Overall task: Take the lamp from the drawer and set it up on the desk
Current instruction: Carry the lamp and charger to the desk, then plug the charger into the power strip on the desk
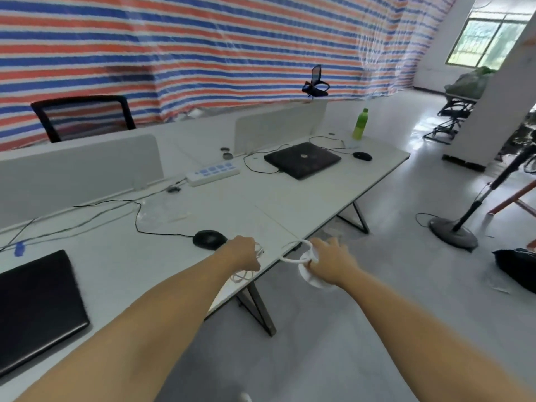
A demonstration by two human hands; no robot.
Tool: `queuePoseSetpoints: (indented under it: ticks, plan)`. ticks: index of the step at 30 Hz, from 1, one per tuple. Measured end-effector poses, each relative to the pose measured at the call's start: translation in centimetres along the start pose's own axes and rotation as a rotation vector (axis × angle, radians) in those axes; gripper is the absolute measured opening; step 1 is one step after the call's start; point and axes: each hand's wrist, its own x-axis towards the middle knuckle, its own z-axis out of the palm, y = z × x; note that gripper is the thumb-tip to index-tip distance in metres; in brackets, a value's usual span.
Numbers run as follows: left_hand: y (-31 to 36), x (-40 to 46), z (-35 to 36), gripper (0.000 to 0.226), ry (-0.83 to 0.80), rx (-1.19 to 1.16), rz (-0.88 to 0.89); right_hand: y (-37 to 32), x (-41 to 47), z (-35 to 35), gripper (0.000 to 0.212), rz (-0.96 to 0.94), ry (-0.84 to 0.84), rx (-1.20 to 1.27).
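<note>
Head view: right hand at 5 o'clock, fingers curled round white lamp, held just off bench front edge. Left hand over bench edge, fingers pinching coiled white cord. Black round puck beside left hand.

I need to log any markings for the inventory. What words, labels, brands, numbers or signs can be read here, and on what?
None can be read.
Far laptop: a pale mark on its lid, too blurred to read.
Power strip: blue patches, no legible text.
Green bottle: no label legible.
Near laptop: lid plain black.
White lamp in the right hand: no marking visible.
</note>
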Motion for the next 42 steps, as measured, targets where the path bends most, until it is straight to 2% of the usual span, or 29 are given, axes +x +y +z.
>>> queuePoseSetpoints:
  ticks: [3,8,17,27,33,42]
  plan:
    - [-1.3,6.7,-1.6,0.054,0.029,-0.074,-0.058,0.2,7.1,-0.4,0.051,-0.071,0.0,-0.028]
    - [-1.8,17.2,-5.2,0.051,0.05,-0.142,-0.133,1.5,18.9,-3.3,0.054,-0.087,0.009,-0.015]
    - [-3.8,30.2,-8.9,0.051,0.034,-0.204,-0.286,1.7,36.3,-7.8,0.05,-0.141,-0.028,0.01]
    - [-5.6,42.1,-8.6,0.052,0.049,-0.35,-0.58,-3.8,55.4,-7.3,0.058,-0.507,-0.16,-0.138]
    - [-5.9,45.2,-7.0,0.05,-0.022,-0.284,-0.733,-5.1,59.9,-5.0,0.057,-0.628,-0.157,-0.154]
    - [-6.3,46.4,-5.0,0.053,0.02,-0.178,-0.758,-4.6,61.0,-2.1,0.059,-0.616,-0.161,-0.109]
